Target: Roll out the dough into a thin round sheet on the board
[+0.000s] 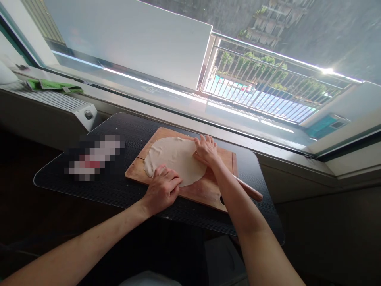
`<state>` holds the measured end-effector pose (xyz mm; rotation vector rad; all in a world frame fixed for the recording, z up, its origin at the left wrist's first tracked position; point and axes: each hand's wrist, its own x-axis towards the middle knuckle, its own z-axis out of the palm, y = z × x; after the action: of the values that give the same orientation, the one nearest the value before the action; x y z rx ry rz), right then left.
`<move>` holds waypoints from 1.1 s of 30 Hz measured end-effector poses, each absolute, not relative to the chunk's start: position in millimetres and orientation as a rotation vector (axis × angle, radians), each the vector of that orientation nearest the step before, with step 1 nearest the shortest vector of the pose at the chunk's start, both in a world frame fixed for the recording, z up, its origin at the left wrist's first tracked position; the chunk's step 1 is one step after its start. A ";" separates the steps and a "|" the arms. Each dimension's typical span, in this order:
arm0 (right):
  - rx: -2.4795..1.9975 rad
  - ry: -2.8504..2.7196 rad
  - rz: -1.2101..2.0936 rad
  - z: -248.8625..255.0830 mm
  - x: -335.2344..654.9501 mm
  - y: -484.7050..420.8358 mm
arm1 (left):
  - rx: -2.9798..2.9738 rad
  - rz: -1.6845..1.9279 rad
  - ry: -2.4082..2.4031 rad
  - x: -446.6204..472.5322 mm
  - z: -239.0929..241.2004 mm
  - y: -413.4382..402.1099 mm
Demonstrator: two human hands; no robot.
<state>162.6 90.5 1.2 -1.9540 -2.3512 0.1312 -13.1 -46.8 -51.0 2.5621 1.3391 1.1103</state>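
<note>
Dough sheet (175, 157) is spread on the cutting board (205, 191), beyond the left hand (163, 186), left of the right hand (206, 150). Rolling pin (251, 190) is angled near-right under the right forearm, right hand nearer. Honestly, whether anything's gripped by either curled-over hand can't be told.

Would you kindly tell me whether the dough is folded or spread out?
Spread out: the dough lies as one broad, flat sheet across the wooden board, with only small wrinkles showing.

At left of centre, a strip of table (134, 137) gave passage beside the board (205, 192); at lower right, the rolling pin (252, 191) and right forearm (241, 200) blocked the way.
</note>
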 end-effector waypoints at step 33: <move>-1.658 -2.464 -0.027 -7.8 139.3 59.1 | 2.585 1.156 1.296 -13.6 -51.2 -45.4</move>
<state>139.3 59.1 -7.8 -1.6581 -2.4645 -0.0272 -13.6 -45.4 -51.2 2.5847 1.2959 1.1559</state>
